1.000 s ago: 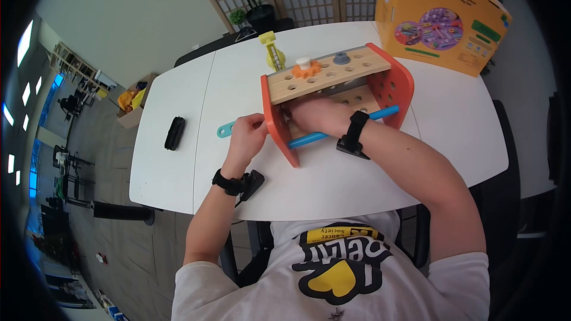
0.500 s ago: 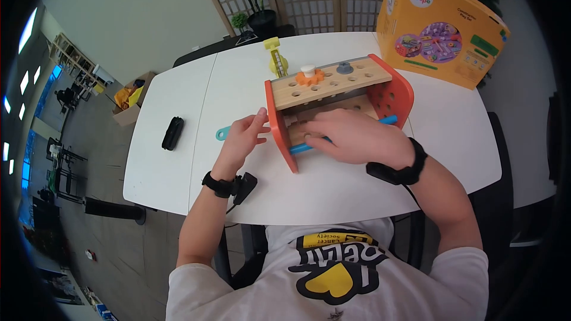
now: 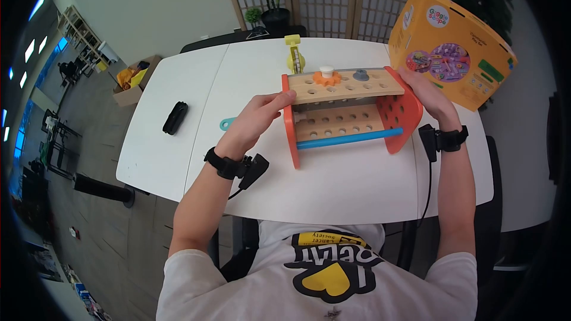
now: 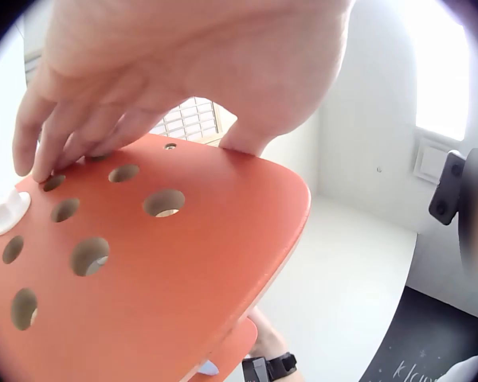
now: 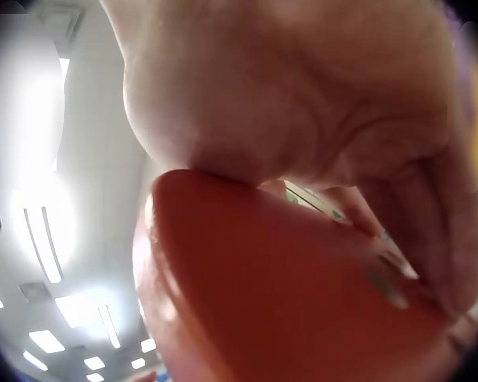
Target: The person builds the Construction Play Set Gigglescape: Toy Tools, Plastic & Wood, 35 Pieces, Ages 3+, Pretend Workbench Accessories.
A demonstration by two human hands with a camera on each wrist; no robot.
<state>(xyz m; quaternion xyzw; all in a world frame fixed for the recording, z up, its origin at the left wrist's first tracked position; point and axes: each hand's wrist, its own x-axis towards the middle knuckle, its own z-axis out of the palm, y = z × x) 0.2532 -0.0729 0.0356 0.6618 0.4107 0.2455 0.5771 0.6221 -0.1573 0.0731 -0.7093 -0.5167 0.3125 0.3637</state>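
A toy workbench [image 3: 351, 87] with red side panels stands on the table, a blue rod [image 3: 351, 138] across its lower front. An orange gear [image 3: 319, 79] with a white peg and a grey piece [image 3: 360, 75] sit on its top board. The left hand [image 3: 252, 123] grips the left panel [image 4: 199, 239], thumb at its edge and fingers against the outer face. Beside those fingertips a white plastic piece [image 4: 12, 210] shows on the panel. The right hand [image 3: 429, 96] holds the right panel [image 5: 279, 278], thumb over its edge, fingers along the outside.
Behind the bench stands a yellow toy piece [image 3: 294, 58]. A large orange box [image 3: 458, 41] is close beyond the right hand. A teal strip [image 3: 226, 123] lies left of the bench, and a black case [image 3: 175, 118] farther left on the white table [image 3: 154, 160].
The right hand has come out of the bench's interior and moved right to the right panel. The left hand has shifted up to the left panel's top edge. The bench has turned slightly.
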